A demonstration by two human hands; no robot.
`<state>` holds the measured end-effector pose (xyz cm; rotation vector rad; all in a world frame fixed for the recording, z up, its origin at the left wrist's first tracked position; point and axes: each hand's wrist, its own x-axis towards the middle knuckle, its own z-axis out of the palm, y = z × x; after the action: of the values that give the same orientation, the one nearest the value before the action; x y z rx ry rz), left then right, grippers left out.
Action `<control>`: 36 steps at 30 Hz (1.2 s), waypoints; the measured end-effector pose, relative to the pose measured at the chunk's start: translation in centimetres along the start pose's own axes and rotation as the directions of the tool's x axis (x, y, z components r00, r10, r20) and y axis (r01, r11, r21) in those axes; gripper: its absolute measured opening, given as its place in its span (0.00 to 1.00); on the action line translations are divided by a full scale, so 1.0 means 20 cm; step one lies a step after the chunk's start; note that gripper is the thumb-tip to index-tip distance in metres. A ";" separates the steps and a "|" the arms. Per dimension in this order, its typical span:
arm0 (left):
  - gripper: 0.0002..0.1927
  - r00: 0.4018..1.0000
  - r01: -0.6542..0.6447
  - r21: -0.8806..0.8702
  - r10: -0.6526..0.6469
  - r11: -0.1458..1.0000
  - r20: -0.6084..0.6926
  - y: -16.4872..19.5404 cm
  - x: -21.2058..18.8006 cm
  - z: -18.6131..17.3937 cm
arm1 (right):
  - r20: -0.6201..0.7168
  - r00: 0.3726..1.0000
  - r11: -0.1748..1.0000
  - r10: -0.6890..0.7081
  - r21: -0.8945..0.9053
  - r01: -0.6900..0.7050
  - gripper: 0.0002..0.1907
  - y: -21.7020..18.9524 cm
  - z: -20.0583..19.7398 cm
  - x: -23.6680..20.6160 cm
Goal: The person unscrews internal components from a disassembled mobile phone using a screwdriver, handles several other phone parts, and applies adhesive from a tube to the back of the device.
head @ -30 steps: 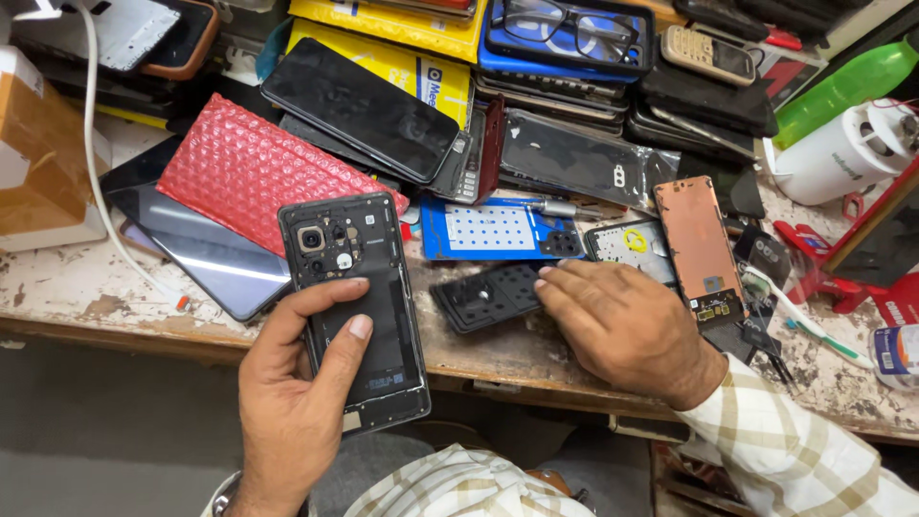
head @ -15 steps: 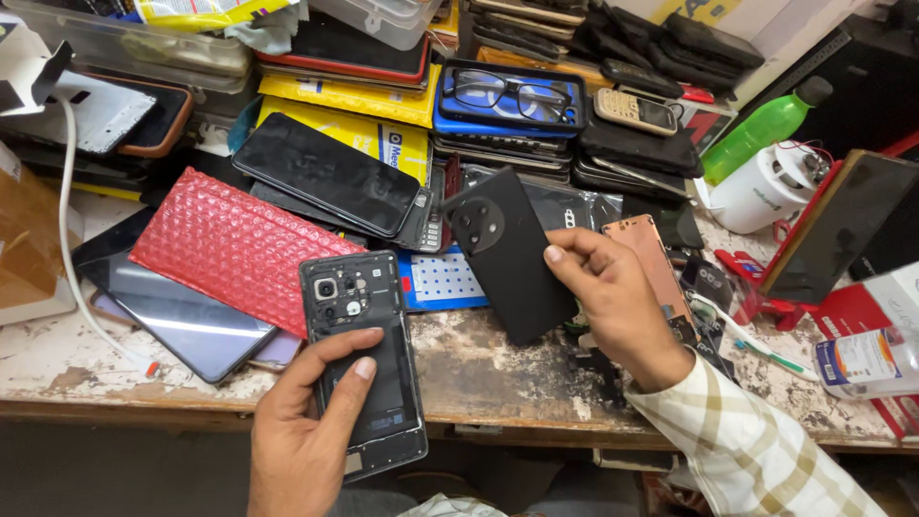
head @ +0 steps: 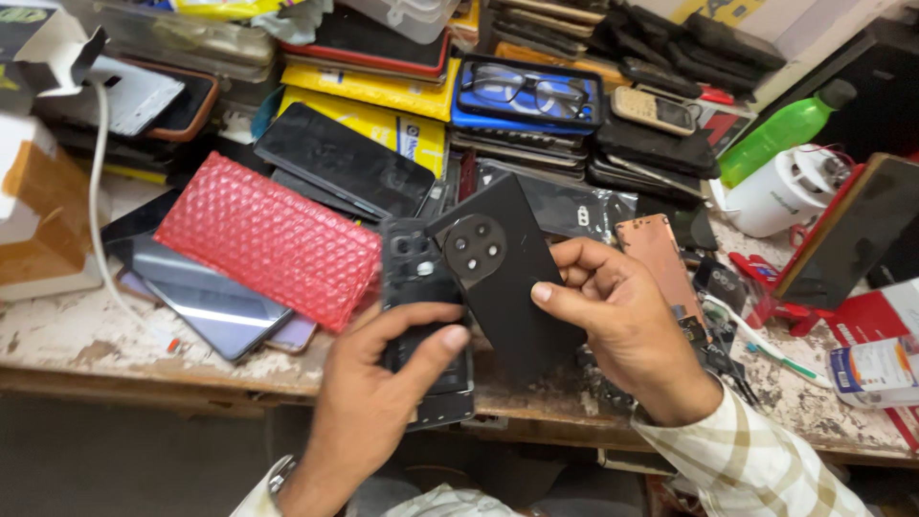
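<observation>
1. The opened phone (head: 424, 325) is gripped by the left hand (head: 378, 402), fingers wrapped around it above the bench (head: 115, 349) edge.
2. The black back cover (head: 503, 278) is pinched by the right hand (head: 622, 325), overlapping the phone's right side; its edges should be lined up squarely before being pressed.

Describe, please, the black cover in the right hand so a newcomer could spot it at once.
Start at the cluttered workbench, then its front edge, where two hands meet. The right hand holds a black phone back cover beside the opened phone in the left hand. Only it has a round camera ring.
</observation>
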<state>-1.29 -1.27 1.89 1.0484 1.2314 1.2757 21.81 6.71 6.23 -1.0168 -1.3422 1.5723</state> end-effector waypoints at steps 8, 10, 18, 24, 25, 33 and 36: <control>0.10 0.995 -0.083 -0.033 0.084 0.996 0.045 0.04 0.02 0.04 | 0.078 0.995 0.998 0.057 -0.009 -0.057 0.09 0.00 0.11 -0.04; 0.09 0.986 -0.159 0.031 0.158 0.987 0.051 0.04 0.01 0.04 | 0.076 0.996 0.998 0.055 -0.043 -0.052 0.07 0.00 0.11 -0.03; 0.09 0.989 -0.125 0.013 0.124 0.992 0.086 0.04 -0.02 0.06 | 0.062 0.998 0.992 -0.002 -0.128 0.010 0.05 0.00 0.10 0.05; 0.09 0.990 -0.116 0.048 0.111 0.992 0.088 0.04 -0.03 0.05 | 0.063 0.998 0.994 0.001 -0.111 0.006 0.04 0.00 0.10 0.05; 0.09 0.988 -0.130 0.050 0.125 0.990 0.088 0.04 -0.03 0.05 | 0.069 0.998 0.995 0.001 -0.104 0.007 0.04 -0.01 0.10 0.05; 0.09 0.987 -0.139 0.026 0.136 0.990 0.091 0.04 -0.03 0.04 | 0.101 0.994 0.985 0.031 -0.170 -0.013 0.03 -0.04 0.10 0.03; 0.09 0.987 -0.135 0.026 0.132 0.991 0.096 0.04 -0.03 0.04 | 0.083 0.997 0.980 0.010 -0.197 0.006 0.03 -0.03 0.10 0.04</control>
<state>-0.44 -1.84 2.73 1.2183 1.1290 1.2958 19.74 6.77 6.98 -1.0809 -1.5801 1.5198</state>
